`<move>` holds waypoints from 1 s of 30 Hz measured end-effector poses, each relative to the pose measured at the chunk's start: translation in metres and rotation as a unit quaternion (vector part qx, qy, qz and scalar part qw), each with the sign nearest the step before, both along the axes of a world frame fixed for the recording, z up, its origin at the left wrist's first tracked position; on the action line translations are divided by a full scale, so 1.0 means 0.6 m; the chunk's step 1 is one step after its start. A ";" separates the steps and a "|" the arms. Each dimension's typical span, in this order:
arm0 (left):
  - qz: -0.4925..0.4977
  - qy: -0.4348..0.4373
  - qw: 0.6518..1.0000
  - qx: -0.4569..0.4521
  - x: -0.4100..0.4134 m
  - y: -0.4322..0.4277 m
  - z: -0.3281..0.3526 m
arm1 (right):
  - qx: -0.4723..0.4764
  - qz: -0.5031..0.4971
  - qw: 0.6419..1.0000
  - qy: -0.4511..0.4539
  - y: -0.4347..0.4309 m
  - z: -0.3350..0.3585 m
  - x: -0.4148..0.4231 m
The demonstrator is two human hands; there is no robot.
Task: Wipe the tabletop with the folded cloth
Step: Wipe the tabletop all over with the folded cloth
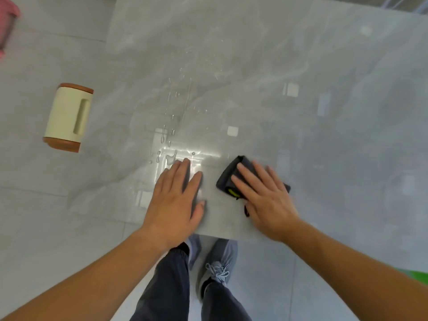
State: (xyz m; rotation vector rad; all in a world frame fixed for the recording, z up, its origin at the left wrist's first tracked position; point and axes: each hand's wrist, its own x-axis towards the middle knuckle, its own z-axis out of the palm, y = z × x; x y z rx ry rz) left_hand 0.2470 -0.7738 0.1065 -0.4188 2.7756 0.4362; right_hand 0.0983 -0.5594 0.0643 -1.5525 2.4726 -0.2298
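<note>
Our right hand (266, 195) presses flat, fingers spread, on the folded cloth (231, 179) near the worktop's (301, 54) front edge. Our left hand (178, 195) rests flat beside it. Water drops (166, 135) remain ahead, so most wiping looks undone.

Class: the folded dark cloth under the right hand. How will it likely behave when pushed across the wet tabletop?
The cloth looks soft, so it would probably bunch or unfold unless pressed flat, as the right hand does. Water droplets on the glossy tabletop suggest it may glide easily, then drag once soaked.
</note>
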 end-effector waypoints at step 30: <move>0.043 -0.012 0.999 0.019 0.032 -0.182 -0.024 | -0.004 -0.136 0.990 -0.027 -0.189 0.001 0.181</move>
